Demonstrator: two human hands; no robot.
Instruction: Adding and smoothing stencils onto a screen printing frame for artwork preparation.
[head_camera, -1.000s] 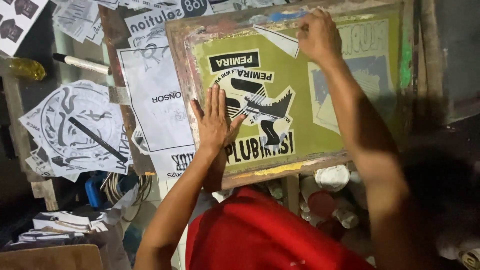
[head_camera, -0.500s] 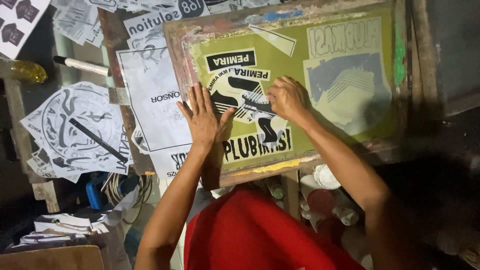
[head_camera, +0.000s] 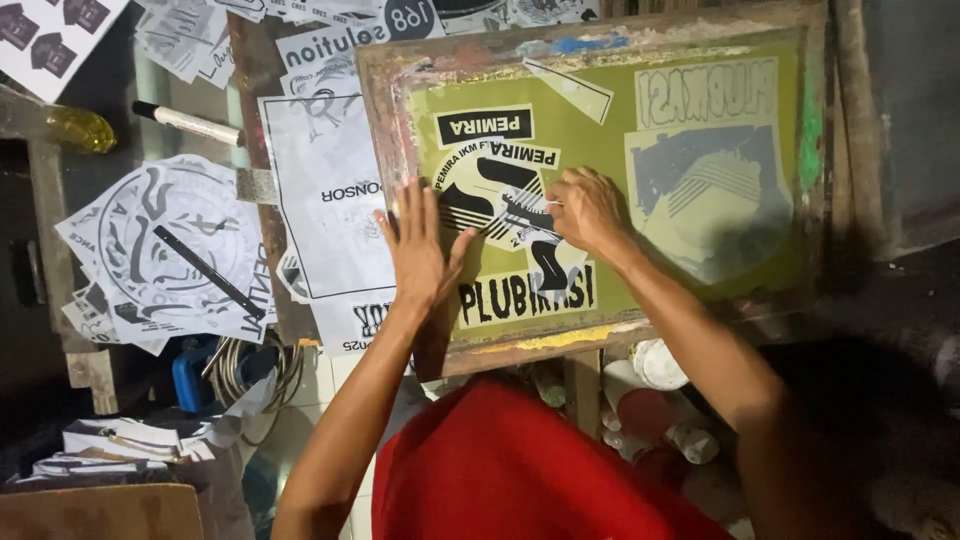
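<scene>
While the left hand (head_camera: 420, 250) lies flat with its fingers spread, palm pressed on the near left part of the green screen (head_camera: 610, 190), the right hand (head_camera: 585, 208) sits just to its right, fingers curled together over the black-and-white cutout (head_camera: 500, 195) stuck at the middle of the screen. Whether the right hand pinches anything, I cannot tell. The cutout lies between the two hands, partly under the right fingertips. A wooden frame (head_camera: 385, 150) edges the screen, and the left hand's fingers reach over its left rail. Left of the frame, printed paper sheets (head_camera: 330, 200) cover the tabletop (head_camera: 250, 60). Farther left lie a white marker (head_camera: 185, 122) and a round printed design (head_camera: 165, 250) with a black stick across it.
</scene>
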